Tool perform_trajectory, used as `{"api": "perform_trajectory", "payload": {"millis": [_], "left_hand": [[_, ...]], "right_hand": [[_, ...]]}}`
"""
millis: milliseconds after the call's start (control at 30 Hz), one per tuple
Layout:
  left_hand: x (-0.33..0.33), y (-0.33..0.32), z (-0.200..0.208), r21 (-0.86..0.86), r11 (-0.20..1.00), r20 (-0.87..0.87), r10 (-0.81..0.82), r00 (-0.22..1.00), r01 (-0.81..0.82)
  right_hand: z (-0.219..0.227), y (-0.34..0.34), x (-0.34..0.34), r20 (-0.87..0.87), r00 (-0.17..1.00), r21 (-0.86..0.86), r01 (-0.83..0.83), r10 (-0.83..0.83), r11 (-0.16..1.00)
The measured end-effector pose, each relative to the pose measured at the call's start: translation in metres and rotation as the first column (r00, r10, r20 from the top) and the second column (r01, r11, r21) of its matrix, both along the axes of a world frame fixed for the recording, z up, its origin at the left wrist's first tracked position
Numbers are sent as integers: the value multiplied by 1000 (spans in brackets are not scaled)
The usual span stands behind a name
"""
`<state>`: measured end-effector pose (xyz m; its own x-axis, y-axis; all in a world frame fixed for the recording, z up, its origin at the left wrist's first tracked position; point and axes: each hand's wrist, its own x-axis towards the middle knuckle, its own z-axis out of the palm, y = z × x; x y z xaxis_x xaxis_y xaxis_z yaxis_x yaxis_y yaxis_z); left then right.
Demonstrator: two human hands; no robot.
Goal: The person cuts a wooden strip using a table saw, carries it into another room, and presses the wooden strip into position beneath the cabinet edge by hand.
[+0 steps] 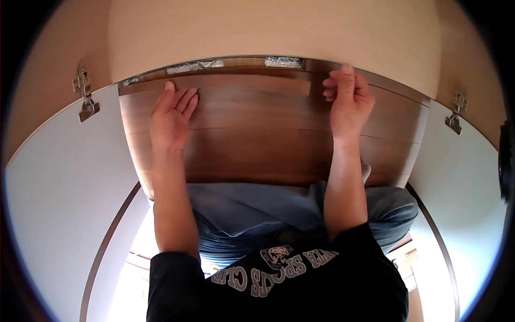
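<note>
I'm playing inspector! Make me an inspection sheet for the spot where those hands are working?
Surface: brown wood planks.
Job's things: loose-looking brown strip near the back edge; silver foil behind it.
Clutter: dark thing at the picture's right edge, too cut off to name.
Hands: left hand open by the strip, touch unclear; right hand loosely curled, grip unclear.
Cables: nothing seen.
Surroundings: beige panel ahead; metal hinges both sides.

There are two hands (173,118) (351,104), two metal hinges (89,109) (453,125), two white panels (70,177) (461,182) and three foil patches (130,81) (195,66) (284,62).
</note>
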<state>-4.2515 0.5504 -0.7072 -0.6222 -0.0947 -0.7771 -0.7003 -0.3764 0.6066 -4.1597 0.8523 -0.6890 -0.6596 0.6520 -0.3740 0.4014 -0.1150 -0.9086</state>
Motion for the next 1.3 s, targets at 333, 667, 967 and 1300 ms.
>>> {"api": "perform_trajectory", "payload": {"millis": [333,667,967,1300], "left_hand": [[11,-10,5,-40,990,-4,-139,990,138],[21,-22,-9,-13,975,69,-219,973,220],[45,-29,-6,-61,940,67,-330,942,334],[46,-5,25,113,938,73,-337,939,328]], "right_hand": [[-26,3,-1,-299,901,-72,306,-313,949],[7,38,32,-89,992,-302,58,-89,951],[109,68,195,42,998,-285,-27,41,958],[94,68,210,16,999,-209,-30,34,978]]}}
